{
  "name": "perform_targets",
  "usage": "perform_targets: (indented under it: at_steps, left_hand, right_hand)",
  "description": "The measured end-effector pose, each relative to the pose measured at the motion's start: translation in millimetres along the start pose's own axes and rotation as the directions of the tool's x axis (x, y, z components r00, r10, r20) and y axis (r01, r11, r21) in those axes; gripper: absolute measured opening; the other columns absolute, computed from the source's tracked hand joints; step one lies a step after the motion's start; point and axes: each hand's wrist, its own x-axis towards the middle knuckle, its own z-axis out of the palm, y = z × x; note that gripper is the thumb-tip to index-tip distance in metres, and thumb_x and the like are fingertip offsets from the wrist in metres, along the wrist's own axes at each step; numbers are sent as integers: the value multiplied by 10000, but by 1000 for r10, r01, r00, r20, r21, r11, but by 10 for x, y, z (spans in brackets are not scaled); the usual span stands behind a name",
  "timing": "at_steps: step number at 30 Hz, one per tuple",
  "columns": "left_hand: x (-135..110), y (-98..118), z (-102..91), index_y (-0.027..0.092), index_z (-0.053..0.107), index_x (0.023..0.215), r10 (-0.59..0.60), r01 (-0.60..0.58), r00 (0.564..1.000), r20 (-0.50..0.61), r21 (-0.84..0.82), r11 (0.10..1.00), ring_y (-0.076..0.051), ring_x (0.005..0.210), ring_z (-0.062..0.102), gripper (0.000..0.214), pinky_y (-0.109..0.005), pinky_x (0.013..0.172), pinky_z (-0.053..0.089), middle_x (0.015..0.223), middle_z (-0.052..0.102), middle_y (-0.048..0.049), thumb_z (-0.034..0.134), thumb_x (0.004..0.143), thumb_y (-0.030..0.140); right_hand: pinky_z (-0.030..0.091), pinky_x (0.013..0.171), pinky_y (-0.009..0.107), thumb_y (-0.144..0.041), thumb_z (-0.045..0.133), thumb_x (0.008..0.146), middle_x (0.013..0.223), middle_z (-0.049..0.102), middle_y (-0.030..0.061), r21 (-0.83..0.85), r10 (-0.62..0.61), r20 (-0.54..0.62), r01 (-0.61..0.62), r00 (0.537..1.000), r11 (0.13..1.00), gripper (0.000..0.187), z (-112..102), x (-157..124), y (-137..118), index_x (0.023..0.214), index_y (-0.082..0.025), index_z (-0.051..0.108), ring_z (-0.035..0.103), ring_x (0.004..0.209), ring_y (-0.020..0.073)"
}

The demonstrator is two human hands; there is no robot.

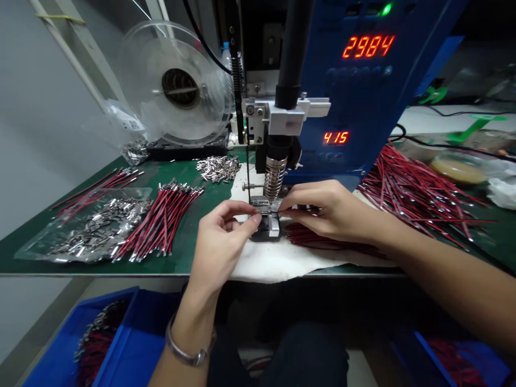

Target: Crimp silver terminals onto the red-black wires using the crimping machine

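Under a spring-wrapped tool (275,174), a metal fixture (274,224) is flanked by the left hand (226,231) and right hand (328,207), fingertips drawn in; whether anything is gripped cannot be told. On the desk (183,242), connector-ended wires (159,223) (probably finished) are bundled left; loose wires (407,191), right, are presumably left undone.

The place is a workshop laid out for repeated assembly of small parts. A green bench (183,242) carries a blue machine (363,102) toward its rear edge, with lit red number displays (368,47) on the front panel. A clear reel (177,59) stands near the rear left corner. Loose metal parts (218,169) lie in a pile in front of it. Near the front left corner are a plastic bag (100,228) of metal parts and a bundle of red wires (161,220). Below the front edge, a blue bin (147,322) holds further wires.
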Motion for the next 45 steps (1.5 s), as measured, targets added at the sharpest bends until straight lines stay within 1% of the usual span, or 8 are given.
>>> perform_targets:
  at_steps: [4, 11, 14, 17, 22, 33, 39, 45]
  left_hand:
    - [1, -9, -4, 160, 651, 826, 10, -10, 1000, -3, -1, 1000, -44, 481, 356, 171, -187, 417, 245, 726, 615, -7, 728, 730, 279]
    - [7, 13, 15, 168, 729, 858, 3, -4, 1000, 6, 56, 998, -65, 504, 374, 203, -209, 452, 275, 663, 613, -8, 731, 731, 326]
    - [11, -3, 18, 167, 751, 869, 7, -8, 1000, 13, 77, 997, -96, 553, 465, 217, -225, 495, 335, 674, 643, -28, 724, 739, 339]
    - [14, -17, 18, 168, 754, 858, 12, -12, 1000, 8, 70, 997, -134, 662, 566, 205, -235, 573, 406, 753, 690, -49, 727, 737, 331]
    - [18, -18, 20, 177, 748, 832, 16, -16, 1000, 2, 63, 998, -144, 716, 599, 191, -238, 643, 447, 792, 712, -46, 731, 736, 340]
    - [29, -30, 13, 192, 738, 825, 23, -23, 1000, 1, 72, 997, -138, 699, 595, 177, -233, 615, 437, 788, 711, -37, 732, 736, 345]
    - [11, 0, 16, 175, 731, 799, 13, -12, 1000, -18, 80, 997, -131, 676, 589, 176, -224, 583, 422, 755, 699, -37, 748, 718, 331]
    - [4, 41, 37, 153, 677, 818, -19, 18, 999, -26, -24, 1000, -104, 621, 571, 221, -203, 528, 401, 749, 678, -39, 691, 771, 368]
  right_hand:
    - [436, 624, 194, -105, 552, 850, 788, 654, 44, 3, -4, 0, 4, 1000, 1000, 127, 0, -1, 12, 882, -139, 670, 578, 675, 102]
    - [435, 626, 186, -117, 547, 864, 786, 657, 50, 12, -8, 12, 8, 1000, 1000, 135, 2, 8, 8, 904, -112, 677, 580, 671, 99]
    - [436, 633, 189, -126, 537, 874, 800, 661, 59, 3, -6, 20, 6, 1000, 1000, 145, 5, 3, 5, 914, -105, 675, 585, 683, 105]
    - [439, 641, 193, -126, 529, 878, 820, 662, 59, -3, -6, 26, 6, 1000, 1000, 149, 9, -3, 8, 931, -117, 669, 588, 695, 109]
    - [436, 645, 199, -128, 523, 881, 820, 660, 61, -20, -12, 24, 12, 1000, 1000, 154, 16, 3, 17, 940, -117, 665, 590, 697, 113]
    - [422, 621, 186, -109, 530, 868, 798, 658, 62, -41, -39, 16, 40, 999, 998, 153, 9, 1, 23, 917, -101, 674, 580, 669, 103]
    - [419, 611, 186, -111, 527, 871, 790, 661, 60, -49, -49, 13, 50, 999, 998, 152, 4, 4, 23, 912, -106, 674, 576, 662, 101]
    - [419, 603, 182, -95, 535, 857, 780, 662, 58, -45, -35, 12, 36, 999, 998, 144, 1, 10, 7, 893, -106, 674, 574, 650, 97]
